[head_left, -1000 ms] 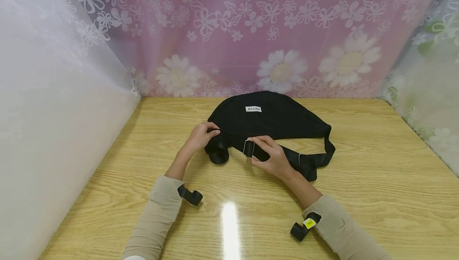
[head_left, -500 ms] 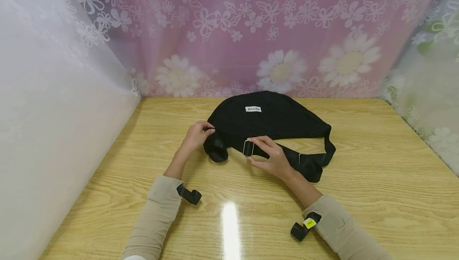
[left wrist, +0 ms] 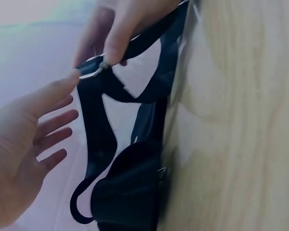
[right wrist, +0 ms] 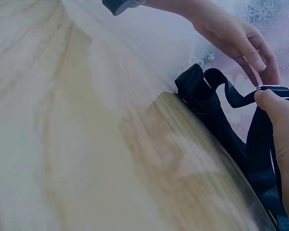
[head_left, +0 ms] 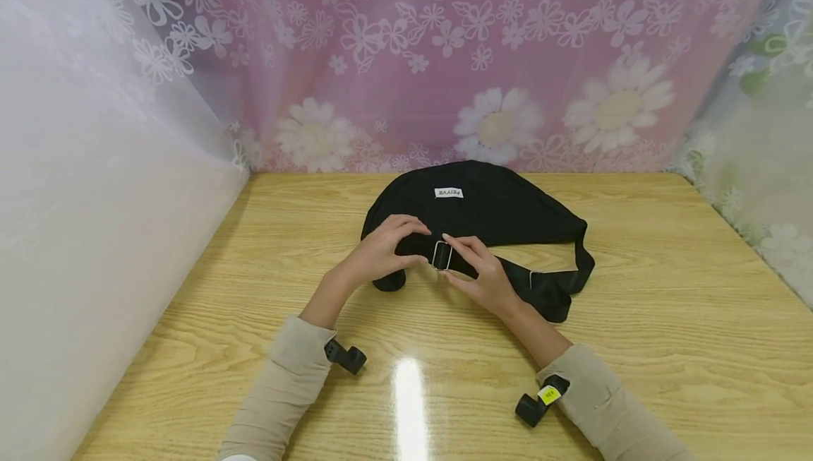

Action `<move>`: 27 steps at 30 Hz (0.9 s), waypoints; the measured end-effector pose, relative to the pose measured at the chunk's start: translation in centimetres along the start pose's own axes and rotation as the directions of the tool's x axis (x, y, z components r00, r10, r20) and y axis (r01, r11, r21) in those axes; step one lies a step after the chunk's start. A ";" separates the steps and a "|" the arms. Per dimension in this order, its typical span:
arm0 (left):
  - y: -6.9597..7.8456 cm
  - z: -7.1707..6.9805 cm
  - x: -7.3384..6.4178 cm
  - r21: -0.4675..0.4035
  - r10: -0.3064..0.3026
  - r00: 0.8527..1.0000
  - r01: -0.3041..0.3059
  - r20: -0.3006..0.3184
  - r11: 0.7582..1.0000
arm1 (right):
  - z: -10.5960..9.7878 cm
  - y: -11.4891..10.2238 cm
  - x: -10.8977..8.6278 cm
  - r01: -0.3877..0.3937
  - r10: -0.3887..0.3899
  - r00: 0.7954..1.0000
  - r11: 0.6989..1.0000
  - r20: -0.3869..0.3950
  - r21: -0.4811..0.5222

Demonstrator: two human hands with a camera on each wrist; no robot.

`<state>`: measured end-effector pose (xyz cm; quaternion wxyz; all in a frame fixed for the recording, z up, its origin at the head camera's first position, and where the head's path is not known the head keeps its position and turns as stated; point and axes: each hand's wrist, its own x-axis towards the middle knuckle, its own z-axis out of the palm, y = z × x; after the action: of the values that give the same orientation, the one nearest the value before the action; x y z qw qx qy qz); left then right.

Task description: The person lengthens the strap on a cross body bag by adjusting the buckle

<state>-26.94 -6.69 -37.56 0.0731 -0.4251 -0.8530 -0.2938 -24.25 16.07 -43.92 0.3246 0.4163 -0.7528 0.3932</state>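
This was a small table booth, screened in by printed sheeting; whether it stood in a home or a workplace could not be told. A pink curtain (head_left: 406,94) patterned with white flowers (large daisies (head_left: 498,127) ran along its lower part) closed off the back. A whitish sheet (head_left: 108,186) hung at the left and a pale flowered sheet (head_left: 756,164) at the right, both bordering the wood-grain table (head_left: 667,270). Small black cameras (head_left: 348,358) at both cuffs (head_left: 295,339) marked it as a filming spot.

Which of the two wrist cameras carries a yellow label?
The black right wrist camera, set apart by its yellow label; the left wrist camera shows none.
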 end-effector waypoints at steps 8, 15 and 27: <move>0.3 1.6 0.4 0.140 0.122 0.992 -0.124 0.026 0.982 | -0.1 0.0 -0.2 -0.021 0.022 1.000 1.000 0.008 -0.006; 0.4 1.9 0.4 0.176 0.168 0.986 -0.163 -0.014 0.971 | -0.2 -0.1 -0.1 -0.031 0.031 1.000 0.999 -0.002 -0.024; 0.3 1.9 0.3 0.320 0.246 0.966 -0.210 -0.076 0.924 | 0.0 0.0 0.0 0.000 0.000 1.000 1.000 -0.021 -0.026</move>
<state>-26.71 -5.28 -38.88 0.2213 -0.4874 -0.8274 -0.1701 -24.27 16.08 -43.96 0.3380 0.4078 -0.7544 0.3877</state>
